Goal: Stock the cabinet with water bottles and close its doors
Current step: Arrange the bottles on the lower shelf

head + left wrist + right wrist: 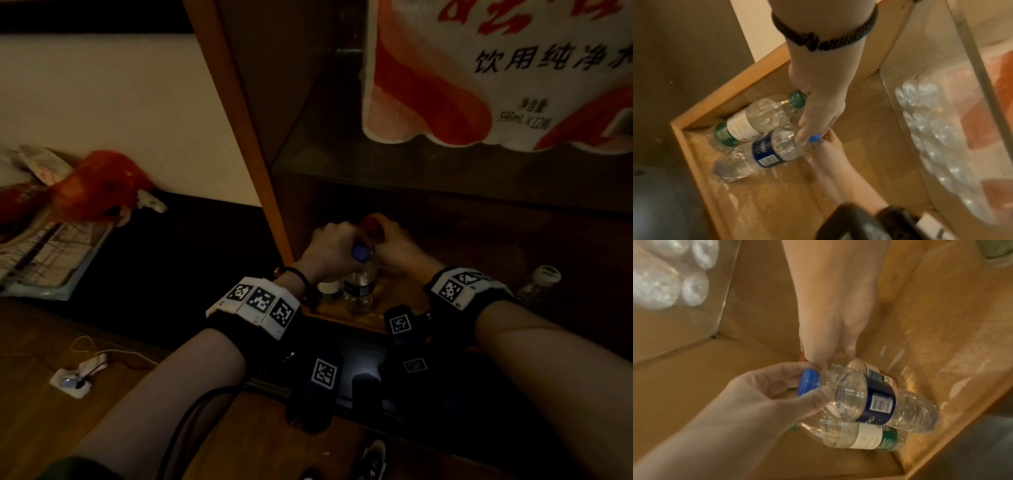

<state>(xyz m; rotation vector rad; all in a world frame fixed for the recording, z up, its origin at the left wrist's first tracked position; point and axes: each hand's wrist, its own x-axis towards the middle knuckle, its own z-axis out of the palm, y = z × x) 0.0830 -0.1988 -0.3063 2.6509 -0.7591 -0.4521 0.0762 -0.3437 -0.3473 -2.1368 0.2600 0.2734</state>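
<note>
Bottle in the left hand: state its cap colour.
Blue cap on the bottle, clearest in the right wrist view.

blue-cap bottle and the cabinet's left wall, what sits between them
The green-label bottle, against the cabinet wall; the left wrist view shows it beside the blue-cap bottle.

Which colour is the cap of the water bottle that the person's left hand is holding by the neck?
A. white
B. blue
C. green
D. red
B: the left hand curls round the neck of the blue-labelled water bottle, right at its blue cap. The right hand grips the red-capped bottle behind it.
</note>
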